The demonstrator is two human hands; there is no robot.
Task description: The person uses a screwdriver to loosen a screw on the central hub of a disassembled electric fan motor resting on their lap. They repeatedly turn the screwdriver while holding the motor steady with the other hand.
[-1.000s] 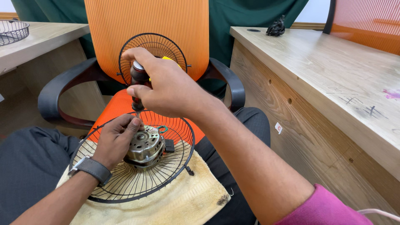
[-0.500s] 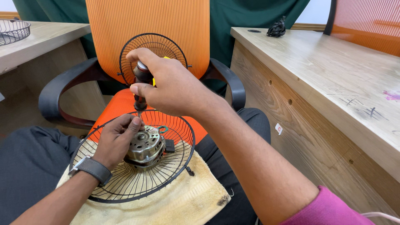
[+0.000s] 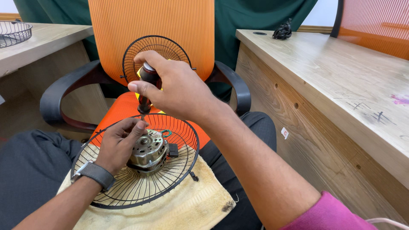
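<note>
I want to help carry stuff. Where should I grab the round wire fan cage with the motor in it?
Probably take the fan guard by its thick outer rim, from the near side over the towel. It lies flat there and is bare, while the motor, left hand and screwdriver crowd the middle.

An office workspace doubling as a repair bench: long desks of pale wood-grain laminate (image 3: pixel 341 81) line the right side, one with a round cable port (image 3: pixel 259 33) cut in its top, and a second matching desk (image 3: pixel 47 40) stands at left carrying a black wire basket (image 3: pixel 15 33). An orange mesh-backed swivel chair with curved black armrests (image 3: pixel 151 30) faces the camera, another orange mesh chair back (image 3: pixel 375 25) shows at far right, and a dark green curtain (image 3: pixel 255 15) hangs behind. A coiled black cable (image 3: pixel 283 31) lies on the right-hand desk.
</note>
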